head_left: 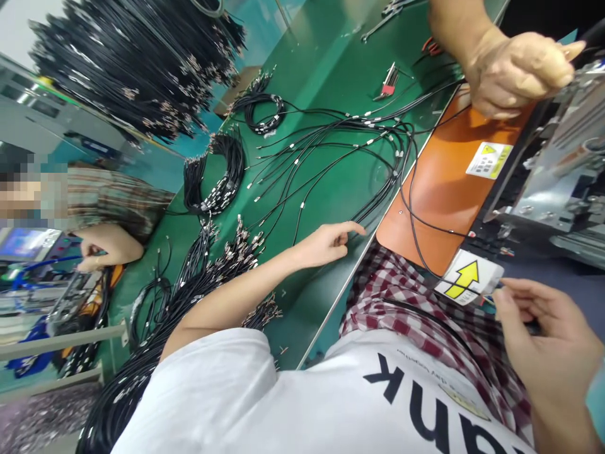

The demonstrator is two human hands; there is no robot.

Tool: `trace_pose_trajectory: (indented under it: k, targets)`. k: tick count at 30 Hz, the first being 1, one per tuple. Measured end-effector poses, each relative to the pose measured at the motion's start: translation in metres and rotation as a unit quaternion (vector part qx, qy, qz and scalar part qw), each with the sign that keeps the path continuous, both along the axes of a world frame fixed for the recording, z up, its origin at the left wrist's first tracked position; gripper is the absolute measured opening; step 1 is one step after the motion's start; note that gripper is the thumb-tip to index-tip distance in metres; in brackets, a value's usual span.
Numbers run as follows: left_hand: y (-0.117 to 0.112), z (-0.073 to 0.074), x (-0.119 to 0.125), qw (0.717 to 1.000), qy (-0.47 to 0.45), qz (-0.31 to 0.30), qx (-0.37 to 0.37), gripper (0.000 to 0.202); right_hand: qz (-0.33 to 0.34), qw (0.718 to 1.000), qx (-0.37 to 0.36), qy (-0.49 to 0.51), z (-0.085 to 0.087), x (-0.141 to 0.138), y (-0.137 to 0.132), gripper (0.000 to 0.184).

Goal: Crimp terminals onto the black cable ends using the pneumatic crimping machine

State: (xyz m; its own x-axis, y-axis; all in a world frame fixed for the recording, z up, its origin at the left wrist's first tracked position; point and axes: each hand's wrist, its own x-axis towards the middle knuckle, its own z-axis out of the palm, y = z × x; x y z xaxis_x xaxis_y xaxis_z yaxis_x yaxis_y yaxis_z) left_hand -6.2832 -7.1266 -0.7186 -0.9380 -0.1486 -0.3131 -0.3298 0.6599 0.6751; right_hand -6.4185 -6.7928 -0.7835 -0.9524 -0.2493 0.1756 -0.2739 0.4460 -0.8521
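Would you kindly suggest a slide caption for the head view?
Left hand over the green table, right hand at one end of a black cable near an orange panel.

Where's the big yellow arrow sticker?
In the head view, the yellow arrow sticker is right of centre, below the middle, between the lower end of the orange panel and the person's right hand.

The only view looks from the wearer's own head, facing forward and steeply down over the white T-shirt [227,391] that fills the bottom of the frame. The left hand [321,246] and right hand [548,334] lie close before it. The camera is rolled, so the edge of the green desk [350,38] slants; the wide field reaches back to a black cable bundle [132,69], farther off.
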Motion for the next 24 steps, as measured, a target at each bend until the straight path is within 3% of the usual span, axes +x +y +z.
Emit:
trace_pose_trajectory:
  k: [4, 7, 9, 12, 14, 16, 19, 22, 24]
  targets:
    - [-0.005, 0.032, -0.017, 0.968, 0.015, 0.026, 0.249, 0.036, 0.114, 0.992, 0.046, 0.02, -0.001, 0.011, -0.01, 0.026]
    - [0.006, 0.031, -0.03, 0.949, 0.039, -0.014, 0.313, 0.033, 0.233, 0.97, 0.06, 0.034, -0.001, 0.021, -0.026, 0.035]
    - [0.013, 0.021, -0.034, 0.962, 0.098, -0.058, 0.247, 0.034, 0.302, 0.949, 0.067, 0.061, 0.001, 0.026, -0.039, 0.043]
    - [0.019, 0.003, -0.03, 0.974, 0.167, -0.15, -0.016, 0.034, 0.365, 0.92, 0.079, 0.117, 0.004, 0.029, -0.05, 0.044]
    - [0.023, -0.006, -0.017, 0.941, 0.166, -0.224, -0.193, 0.031, 0.387, 0.907, 0.084, 0.143, 0.003, 0.03, -0.051, 0.042]
    - [0.031, -0.012, 0.001, 0.888, 0.16, -0.31, -0.3, 0.029, 0.404, 0.895, 0.082, 0.168, -0.004, 0.031, -0.049, 0.039]
    - [0.049, -0.023, 0.027, 0.823, 0.188, -0.406, -0.35, 0.036, 0.43, 0.874, 0.069, 0.217, -0.021, 0.032, -0.047, 0.036]
    - [0.062, -0.042, 0.04, 0.804, 0.221, -0.414, -0.365, 0.042, 0.452, 0.851, 0.034, 0.266, -0.036, 0.032, -0.053, 0.039]
    - [0.065, -0.054, 0.043, 0.796, 0.239, -0.401, -0.386, 0.039, 0.441, 0.853, 0.011, 0.279, -0.038, 0.03, -0.056, 0.039]
